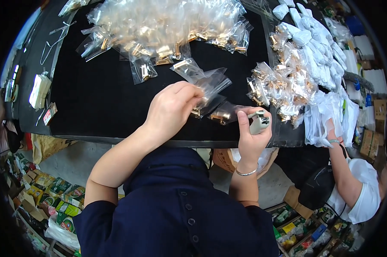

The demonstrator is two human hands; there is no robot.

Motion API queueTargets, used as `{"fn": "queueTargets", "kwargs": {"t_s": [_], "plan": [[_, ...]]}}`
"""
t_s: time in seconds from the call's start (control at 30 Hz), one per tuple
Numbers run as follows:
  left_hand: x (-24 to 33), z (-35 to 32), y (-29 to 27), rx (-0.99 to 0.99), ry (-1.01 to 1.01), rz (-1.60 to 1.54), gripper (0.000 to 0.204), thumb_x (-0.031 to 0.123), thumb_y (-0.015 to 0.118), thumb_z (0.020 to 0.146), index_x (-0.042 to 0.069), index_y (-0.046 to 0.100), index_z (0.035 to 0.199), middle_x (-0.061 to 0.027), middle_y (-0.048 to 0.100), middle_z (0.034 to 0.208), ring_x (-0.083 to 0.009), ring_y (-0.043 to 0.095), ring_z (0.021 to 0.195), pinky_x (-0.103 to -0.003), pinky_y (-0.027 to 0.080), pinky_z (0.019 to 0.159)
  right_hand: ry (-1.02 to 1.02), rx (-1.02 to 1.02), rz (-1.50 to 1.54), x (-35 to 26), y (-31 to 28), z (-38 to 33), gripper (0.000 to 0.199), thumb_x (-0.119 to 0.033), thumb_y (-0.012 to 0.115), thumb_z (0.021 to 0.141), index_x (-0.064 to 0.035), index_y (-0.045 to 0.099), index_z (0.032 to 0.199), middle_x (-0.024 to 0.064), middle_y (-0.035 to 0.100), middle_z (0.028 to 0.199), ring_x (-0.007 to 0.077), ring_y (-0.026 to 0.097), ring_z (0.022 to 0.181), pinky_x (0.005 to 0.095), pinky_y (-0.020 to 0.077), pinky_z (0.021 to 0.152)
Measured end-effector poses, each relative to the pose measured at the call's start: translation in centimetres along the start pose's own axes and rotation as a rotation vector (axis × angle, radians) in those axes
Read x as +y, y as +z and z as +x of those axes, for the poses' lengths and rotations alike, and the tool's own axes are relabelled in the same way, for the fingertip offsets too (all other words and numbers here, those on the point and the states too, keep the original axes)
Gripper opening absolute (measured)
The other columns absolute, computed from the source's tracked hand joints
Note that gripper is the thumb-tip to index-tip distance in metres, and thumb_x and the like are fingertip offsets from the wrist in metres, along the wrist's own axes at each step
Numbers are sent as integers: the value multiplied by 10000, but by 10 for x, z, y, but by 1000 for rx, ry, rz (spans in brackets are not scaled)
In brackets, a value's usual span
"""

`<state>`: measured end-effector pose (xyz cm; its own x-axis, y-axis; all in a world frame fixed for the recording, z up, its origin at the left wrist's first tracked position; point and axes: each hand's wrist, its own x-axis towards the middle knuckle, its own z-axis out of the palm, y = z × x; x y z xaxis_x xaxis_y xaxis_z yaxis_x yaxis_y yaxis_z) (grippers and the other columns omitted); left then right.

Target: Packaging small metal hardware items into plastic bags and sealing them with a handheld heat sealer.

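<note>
My left hand [174, 106] pinches a small clear plastic bag [210, 83] holding a gold metal clip, just above the black table [108, 94]. My right hand [251, 135], with a silver bangle at the wrist, grips a small grey hand tool [260, 122] near the table's front edge. Between the two hands lies another clear bag with a gold clip [222, 115]. A big heap of bagged gold clips [159, 25] sits at the far side of the table.
A second heap of bagged clips [279, 81] and white pouches [318, 47] lie at the right. A person in a white shirt [356, 188] reaches a hand toward them. Cartons of green packets [56, 192] stand below the table at the left.
</note>
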<state>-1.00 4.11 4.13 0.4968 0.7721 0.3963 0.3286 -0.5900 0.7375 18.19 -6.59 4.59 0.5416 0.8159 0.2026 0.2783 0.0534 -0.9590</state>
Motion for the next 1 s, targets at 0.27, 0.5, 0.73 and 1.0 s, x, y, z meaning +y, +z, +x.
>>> {"fn": "queueTargets", "kwargs": {"t_s": [0.27, 0.5, 0.73, 1.0], "plan": [[13, -13, -17, 141, -502, -531, 132, -32, 715, 807, 50, 706, 909, -55, 694, 832, -207, 656, 817, -265, 507, 738, -168, 1, -135, -9, 1, 5, 214, -2, 748, 870, -32, 575, 992, 42, 658, 901, 91, 614, 799, 231, 505, 740], [21, -22, -32, -203, -175, -397, 108, -17, 704, 815, 55, 723, 893, -57, 705, 895, -199, 641, 960, -294, 495, 877, -218, 53, -46, -8, 13, 2, 237, 7, 768, 850, -29, 575, 984, 37, 659, 892, 88, 614, 783, 224, 504, 725], [21, -34, 8, -65, -228, -478, 64, -7, 669, 874, 34, 702, 912, -65, 693, 909, -214, 669, 936, -316, 526, 836, 6, -39, 185, -5, 34, -22, 240, -3, 773, 847, -30, 581, 990, 37, 657, 902, 85, 610, 811, 224, 500, 733], [-6, -36, -4, 129, -802, -1337, 78, 52, 620, 969, -4, 617, 1023, -75, 687, 929, -176, 696, 859, -283, 573, 743, 252, -36, 206, 11, 47, 37, 252, -3, 773, 837, -15, 596, 1016, 33, 646, 919, 91, 597, 802, 228, 500, 739]]}}
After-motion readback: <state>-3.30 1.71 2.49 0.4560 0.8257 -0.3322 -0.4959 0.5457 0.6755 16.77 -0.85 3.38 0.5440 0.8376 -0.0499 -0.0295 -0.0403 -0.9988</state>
